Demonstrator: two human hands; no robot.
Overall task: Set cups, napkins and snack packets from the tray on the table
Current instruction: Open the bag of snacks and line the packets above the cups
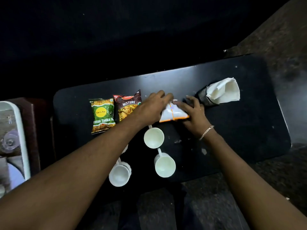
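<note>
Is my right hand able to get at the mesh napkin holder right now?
Probably yes: the napkin holder lies just beyond the right hand with nothing between, though it grips the white and orange packet.

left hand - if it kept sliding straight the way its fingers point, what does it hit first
Most likely the right hand, close ahead across the white-and-orange snack packet both hold; beyond it is the black mesh holder of white napkins. Depth is unclear.
</note>
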